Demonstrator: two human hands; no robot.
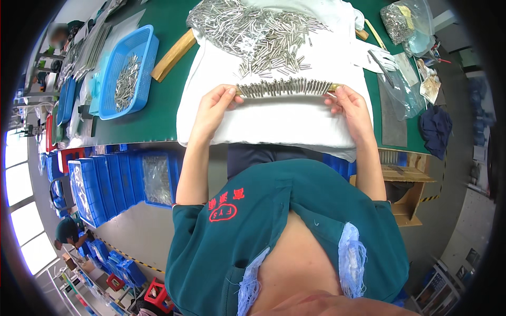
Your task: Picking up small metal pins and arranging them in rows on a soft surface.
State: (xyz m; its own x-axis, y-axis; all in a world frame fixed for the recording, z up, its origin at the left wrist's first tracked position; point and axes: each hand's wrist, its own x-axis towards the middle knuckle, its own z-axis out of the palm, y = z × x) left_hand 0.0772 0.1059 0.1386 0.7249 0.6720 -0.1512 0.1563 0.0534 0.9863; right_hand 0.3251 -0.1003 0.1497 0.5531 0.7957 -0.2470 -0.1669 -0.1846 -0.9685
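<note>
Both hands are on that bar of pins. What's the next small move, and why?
I'd probably keep the bar level and rest it on the white cloth before loosening either grip: the left hand and right hand pinch its opposite ends, a row of metal pins lines it, and loose pins lie just beyond, where spilled ones could mix in.

Bright, even light fills the scene, left windows (25, 183) glare white, and dark-rimmed edges bend.

blue crates (109, 184), red stool (155, 298), crumpled navy cloth (436, 130)
</note>
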